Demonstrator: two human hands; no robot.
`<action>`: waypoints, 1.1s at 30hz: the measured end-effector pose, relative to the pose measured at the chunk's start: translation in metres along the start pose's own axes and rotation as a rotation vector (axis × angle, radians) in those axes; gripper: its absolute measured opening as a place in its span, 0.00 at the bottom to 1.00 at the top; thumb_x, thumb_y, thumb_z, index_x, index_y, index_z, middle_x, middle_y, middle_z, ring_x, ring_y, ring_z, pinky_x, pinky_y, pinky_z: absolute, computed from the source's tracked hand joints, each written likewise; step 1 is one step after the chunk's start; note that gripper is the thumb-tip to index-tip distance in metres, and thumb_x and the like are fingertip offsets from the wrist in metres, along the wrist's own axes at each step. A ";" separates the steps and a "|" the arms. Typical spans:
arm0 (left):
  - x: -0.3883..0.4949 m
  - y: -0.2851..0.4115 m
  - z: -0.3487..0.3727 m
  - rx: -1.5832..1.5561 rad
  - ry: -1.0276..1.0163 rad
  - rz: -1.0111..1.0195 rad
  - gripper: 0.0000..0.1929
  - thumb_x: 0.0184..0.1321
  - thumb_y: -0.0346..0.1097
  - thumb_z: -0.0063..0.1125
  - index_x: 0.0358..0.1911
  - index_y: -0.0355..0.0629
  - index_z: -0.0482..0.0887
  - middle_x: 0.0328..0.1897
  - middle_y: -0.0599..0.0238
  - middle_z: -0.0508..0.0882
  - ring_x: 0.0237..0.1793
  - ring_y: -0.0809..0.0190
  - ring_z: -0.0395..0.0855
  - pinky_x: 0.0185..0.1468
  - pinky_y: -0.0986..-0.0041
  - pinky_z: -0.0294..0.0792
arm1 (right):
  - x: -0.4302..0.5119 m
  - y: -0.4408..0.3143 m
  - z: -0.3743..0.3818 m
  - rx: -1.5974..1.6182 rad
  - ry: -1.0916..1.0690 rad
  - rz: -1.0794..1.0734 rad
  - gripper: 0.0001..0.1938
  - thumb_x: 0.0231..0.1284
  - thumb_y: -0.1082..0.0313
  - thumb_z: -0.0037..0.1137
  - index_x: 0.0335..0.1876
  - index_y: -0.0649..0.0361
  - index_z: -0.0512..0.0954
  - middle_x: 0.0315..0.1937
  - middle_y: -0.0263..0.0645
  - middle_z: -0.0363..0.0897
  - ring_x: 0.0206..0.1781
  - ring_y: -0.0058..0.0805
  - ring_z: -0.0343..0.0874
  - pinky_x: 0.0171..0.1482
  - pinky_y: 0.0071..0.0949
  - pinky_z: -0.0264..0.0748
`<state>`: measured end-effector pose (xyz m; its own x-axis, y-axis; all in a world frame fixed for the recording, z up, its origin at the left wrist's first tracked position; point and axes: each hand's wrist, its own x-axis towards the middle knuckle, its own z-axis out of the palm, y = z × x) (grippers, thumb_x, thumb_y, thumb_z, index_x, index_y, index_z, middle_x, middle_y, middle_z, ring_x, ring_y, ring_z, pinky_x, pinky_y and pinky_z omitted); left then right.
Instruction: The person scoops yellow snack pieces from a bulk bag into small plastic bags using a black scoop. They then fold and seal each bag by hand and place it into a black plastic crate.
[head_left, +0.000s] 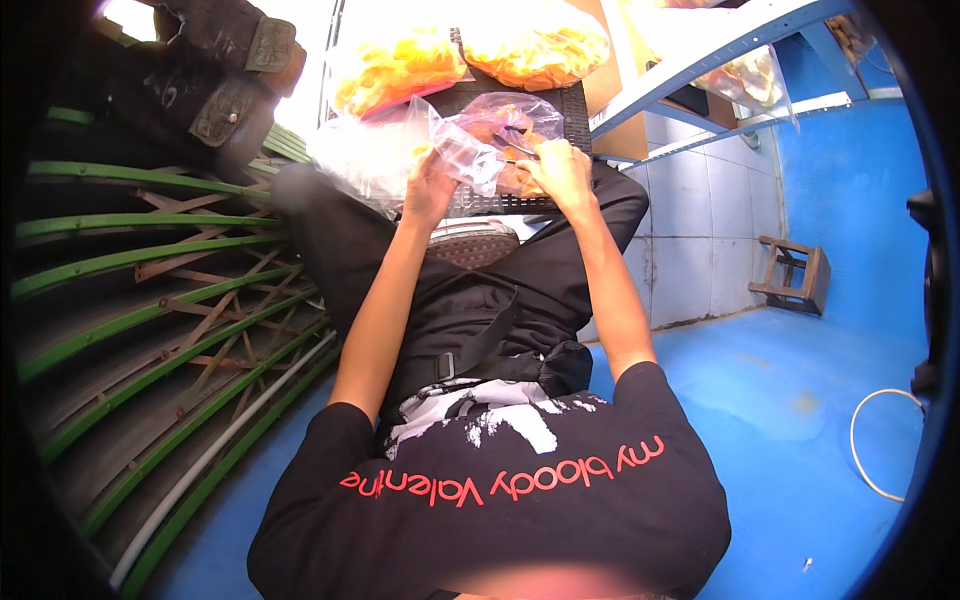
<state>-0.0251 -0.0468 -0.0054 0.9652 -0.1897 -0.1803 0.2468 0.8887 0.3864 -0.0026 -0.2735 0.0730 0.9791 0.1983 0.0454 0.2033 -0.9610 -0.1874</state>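
Observation:
My left hand grips a small clear plastic bag by its side, and the bag's film spreads to the right. In my right hand is a slim metal utensil; whether it is tongs or scissors I cannot tell. The utensil lies over an opened plastic bag that holds orange snack pieces. Beneath the hands stands a dark woven table. A heap of clear plastic bags lies left of my left hand, washed out by glare.
Two large bags of orange snacks sit at the table's far side. A green folding metal gate runs along the left. On the right are a blue metal shelf frame and a small wooden stool.

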 end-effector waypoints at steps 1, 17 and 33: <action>-0.002 0.001 0.002 -0.010 -0.016 0.009 0.22 0.72 0.45 0.45 0.61 0.38 0.71 0.65 0.51 0.73 0.68 0.48 0.68 0.67 0.53 0.63 | 0.001 -0.003 0.003 0.028 -0.011 0.001 0.20 0.53 0.44 0.64 0.33 0.57 0.84 0.30 0.49 0.83 0.37 0.47 0.85 0.40 0.43 0.80; -0.012 -0.001 -0.015 0.258 0.101 0.120 0.22 0.73 0.45 0.42 0.60 0.35 0.73 0.59 0.50 0.76 0.58 0.52 0.76 0.58 0.57 0.72 | 0.013 -0.018 0.027 -0.146 0.231 0.066 0.13 0.55 0.53 0.64 0.33 0.55 0.83 0.31 0.40 0.84 0.37 0.39 0.85 0.42 0.41 0.71; -0.023 0.003 -0.005 0.297 0.165 0.179 0.19 0.71 0.42 0.44 0.54 0.33 0.76 0.44 0.47 0.83 0.48 0.49 0.83 0.54 0.59 0.73 | 0.032 -0.024 0.035 -0.190 0.000 0.065 0.09 0.58 0.58 0.57 0.38 0.49 0.85 0.36 0.39 0.85 0.37 0.35 0.85 0.46 0.44 0.70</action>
<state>-0.0466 -0.0375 -0.0044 0.9743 0.0490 -0.2200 0.1133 0.7373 0.6660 0.0246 -0.2373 0.0448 0.9901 0.1344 0.0395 0.1345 -0.9909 -0.0011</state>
